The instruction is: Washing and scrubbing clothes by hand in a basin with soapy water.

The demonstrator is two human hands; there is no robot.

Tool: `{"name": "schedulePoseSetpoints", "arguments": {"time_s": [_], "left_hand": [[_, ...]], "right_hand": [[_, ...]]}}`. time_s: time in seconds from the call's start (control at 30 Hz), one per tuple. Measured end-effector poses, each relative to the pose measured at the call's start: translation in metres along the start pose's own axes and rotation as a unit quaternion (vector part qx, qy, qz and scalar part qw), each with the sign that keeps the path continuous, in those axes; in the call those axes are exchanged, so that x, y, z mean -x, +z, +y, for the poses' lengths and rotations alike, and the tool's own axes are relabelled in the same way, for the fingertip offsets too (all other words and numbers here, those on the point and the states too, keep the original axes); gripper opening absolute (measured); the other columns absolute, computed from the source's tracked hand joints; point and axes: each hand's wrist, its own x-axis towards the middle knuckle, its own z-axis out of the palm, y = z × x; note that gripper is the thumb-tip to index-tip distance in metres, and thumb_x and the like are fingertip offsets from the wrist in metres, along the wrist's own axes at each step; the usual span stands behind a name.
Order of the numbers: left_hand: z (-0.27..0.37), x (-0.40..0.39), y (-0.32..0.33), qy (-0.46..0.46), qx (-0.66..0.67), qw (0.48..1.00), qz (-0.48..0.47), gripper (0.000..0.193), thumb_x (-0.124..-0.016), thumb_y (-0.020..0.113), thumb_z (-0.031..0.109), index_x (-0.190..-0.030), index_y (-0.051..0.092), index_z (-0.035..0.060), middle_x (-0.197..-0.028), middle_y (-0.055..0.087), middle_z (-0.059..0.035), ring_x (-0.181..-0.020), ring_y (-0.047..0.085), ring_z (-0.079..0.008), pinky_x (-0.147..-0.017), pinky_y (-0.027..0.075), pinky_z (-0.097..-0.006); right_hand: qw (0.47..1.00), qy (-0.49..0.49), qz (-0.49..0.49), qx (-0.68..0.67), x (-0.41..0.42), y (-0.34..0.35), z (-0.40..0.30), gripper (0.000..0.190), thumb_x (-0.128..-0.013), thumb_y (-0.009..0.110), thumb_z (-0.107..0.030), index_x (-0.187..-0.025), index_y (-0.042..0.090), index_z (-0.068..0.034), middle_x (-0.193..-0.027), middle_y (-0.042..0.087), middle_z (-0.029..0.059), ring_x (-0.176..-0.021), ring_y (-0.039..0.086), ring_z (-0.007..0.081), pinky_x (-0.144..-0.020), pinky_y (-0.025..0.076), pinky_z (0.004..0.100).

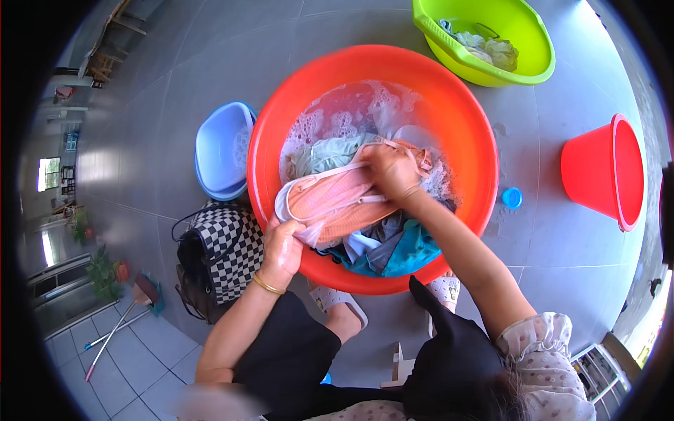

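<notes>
A large orange-red plastic basin [376,58] holds soapy water and soaking clothes. My left hand [283,244] grips the pale end of a peach-pink garment [337,202] with light trim, near the basin's lower left rim. My right hand [392,171] is closed on the same garment at its upper right part, its fingers partly hidden in the cloth. Under and beyond the garment lies a pale green cloth [331,152]. Teal cloth [413,252] and dark cloth are bunched at the near side of the basin. White suds [382,102] float at the far side.
Nested blue basins [222,150] stand left, above a black-and-white checkered bag [231,247]. A lime-green basin [542,55] with clothes stands at upper right. A red bucket [590,166] and a small blue cap [512,198] are on the right. A broom [113,334] lies lower left.
</notes>
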Motion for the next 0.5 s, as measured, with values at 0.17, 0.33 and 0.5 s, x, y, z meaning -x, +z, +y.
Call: {"name": "schedulePoseSetpoints", "arguments": {"time_s": [0.17, 0.33, 0.5], "left_hand": [[-0.003, -0.013, 0.024, 0.034, -0.06, 0.998, -0.004, 0.061, -0.069, 0.044, -0.01, -0.13, 0.042, -0.0031, -0.128, 0.051, -0.0136, -0.118, 0.05, -0.0225, -0.099, 0.041, -0.0342], [0.024, -0.007, 0.019, 0.088, -0.031, 0.995, -0.035, 0.063, -0.068, 0.044, -0.01, -0.131, 0.041, -0.0031, -0.129, 0.05, -0.0137, -0.118, 0.05, -0.0237, -0.102, 0.038, -0.0356], [0.044, -0.009, 0.032, 0.148, -0.104, 0.982, -0.046, 0.064, -0.066, 0.042, -0.013, -0.128, 0.043, -0.0025, -0.125, 0.053, -0.0135, -0.115, 0.052, -0.0229, -0.102, 0.038, -0.0342]], "right_hand": [[0.961, -0.001, 0.011, -0.275, 0.016, 0.018, -0.036, 0.015, -0.079, 0.058, -0.019, -0.089, 0.062, -0.008, -0.077, 0.064, 0.0182, -0.071, 0.064, 0.0333, -0.06, 0.05, 0.0446], [0.984, -0.001, -0.047, -0.172, 0.021, 0.01, -0.027, 0.015, -0.082, 0.056, -0.02, -0.091, 0.058, -0.008, -0.076, 0.065, 0.0167, -0.071, 0.065, 0.0329, -0.058, 0.05, 0.0444], [0.975, -0.125, 0.122, -0.136, -0.002, -0.045, 0.001, 0.043, -0.07, 0.065, -0.013, -0.11, 0.055, -0.001, -0.103, 0.061, 0.0173, -0.092, 0.059, 0.0364, -0.08, 0.047, 0.0419]]}}
